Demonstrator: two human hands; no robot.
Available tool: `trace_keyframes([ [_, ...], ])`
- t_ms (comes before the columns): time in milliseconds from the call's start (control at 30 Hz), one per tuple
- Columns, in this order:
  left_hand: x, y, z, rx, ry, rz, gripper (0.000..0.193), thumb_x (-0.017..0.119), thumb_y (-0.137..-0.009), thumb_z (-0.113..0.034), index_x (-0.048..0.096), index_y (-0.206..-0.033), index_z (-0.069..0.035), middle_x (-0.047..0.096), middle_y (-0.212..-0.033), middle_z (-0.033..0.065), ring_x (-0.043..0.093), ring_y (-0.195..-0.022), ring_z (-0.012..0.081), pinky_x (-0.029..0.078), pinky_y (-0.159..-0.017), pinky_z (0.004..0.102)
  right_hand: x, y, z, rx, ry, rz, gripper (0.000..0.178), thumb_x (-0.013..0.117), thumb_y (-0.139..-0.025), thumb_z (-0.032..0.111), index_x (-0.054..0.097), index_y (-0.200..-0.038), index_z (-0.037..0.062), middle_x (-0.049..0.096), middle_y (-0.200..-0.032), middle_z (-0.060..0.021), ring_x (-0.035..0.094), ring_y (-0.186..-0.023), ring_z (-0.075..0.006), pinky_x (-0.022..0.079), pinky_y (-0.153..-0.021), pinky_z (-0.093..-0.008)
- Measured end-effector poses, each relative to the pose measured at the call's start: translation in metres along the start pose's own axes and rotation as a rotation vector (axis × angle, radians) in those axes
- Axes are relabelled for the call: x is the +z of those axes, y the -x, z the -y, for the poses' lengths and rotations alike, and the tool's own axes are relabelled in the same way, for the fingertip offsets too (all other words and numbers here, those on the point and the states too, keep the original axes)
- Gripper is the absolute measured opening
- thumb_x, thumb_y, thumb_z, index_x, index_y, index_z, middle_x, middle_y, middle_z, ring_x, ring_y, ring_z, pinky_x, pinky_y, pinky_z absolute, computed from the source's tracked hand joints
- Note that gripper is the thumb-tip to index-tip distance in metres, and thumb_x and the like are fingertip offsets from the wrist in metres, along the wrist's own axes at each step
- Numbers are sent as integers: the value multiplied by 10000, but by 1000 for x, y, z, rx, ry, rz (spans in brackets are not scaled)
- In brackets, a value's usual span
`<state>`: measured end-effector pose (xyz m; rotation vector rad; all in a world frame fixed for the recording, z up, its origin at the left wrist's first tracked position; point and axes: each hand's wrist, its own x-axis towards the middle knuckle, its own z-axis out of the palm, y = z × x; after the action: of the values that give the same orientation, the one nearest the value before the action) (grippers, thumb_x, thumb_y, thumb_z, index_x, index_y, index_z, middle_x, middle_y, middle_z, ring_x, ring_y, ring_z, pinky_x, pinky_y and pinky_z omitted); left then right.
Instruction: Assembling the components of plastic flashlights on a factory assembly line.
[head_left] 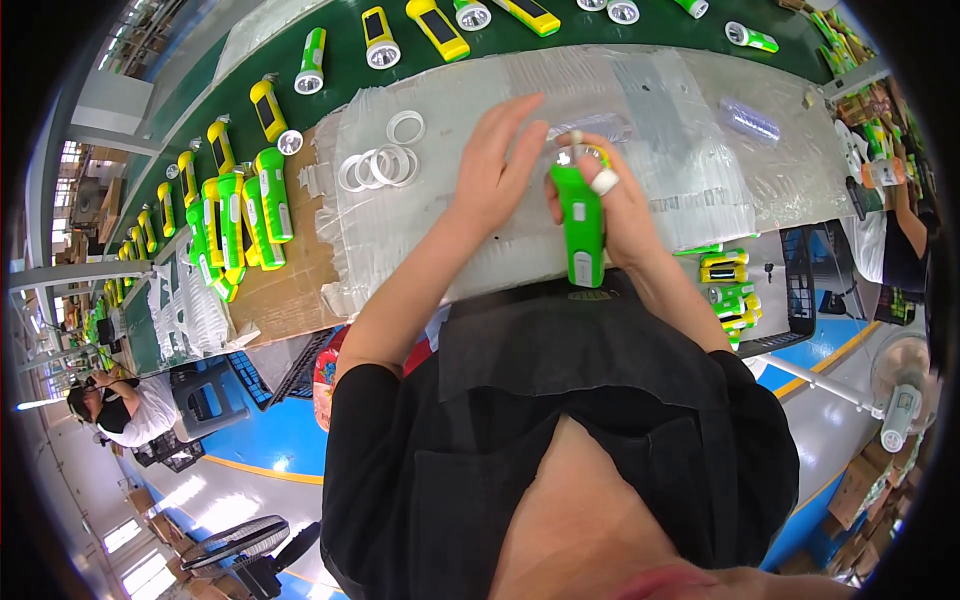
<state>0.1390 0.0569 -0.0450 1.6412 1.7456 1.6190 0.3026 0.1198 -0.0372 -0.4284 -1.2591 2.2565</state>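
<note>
Plastic-covered workbench point(760, 170) beside green conveyor point(200, 100): right hand point(620, 205) grips a green flashlight point(580, 225) upright at centre, left hand point(495, 165) spread open at its ten o'clock, white rings point(385, 160) further left.

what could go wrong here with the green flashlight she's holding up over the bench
The right hand holds the green flashlight by its side only, above the plastic-covered bench; it might slip. The left hand is open, fingers spread, not supporting it. The loose white rings lie near the sheet's edge and could get swept off.
</note>
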Motion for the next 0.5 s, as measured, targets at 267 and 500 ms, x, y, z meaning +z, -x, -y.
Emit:
trace_keyframes([
  [267,15,-2,67,99,-434,160,518,762,-777,-285,611,-1214,-51,598,-1130,139,549,-1056,318,447,-892,405,-17,11,8,-2,99,-82,462,520,-978,407,482,-1283,61,573,-831,-125,560,-672,-174,450,-614,-298],
  [500,-12,1,-2,71,-7,119,446,664,-884,-219,585,-1299,-75,561,-1144,102,522,-1015,230,444,-834,307,-8,3,12,42,135,29,481,558,-957,402,484,-1276,50,576,-838,-112,570,-679,-174,456,-608,-297],
])
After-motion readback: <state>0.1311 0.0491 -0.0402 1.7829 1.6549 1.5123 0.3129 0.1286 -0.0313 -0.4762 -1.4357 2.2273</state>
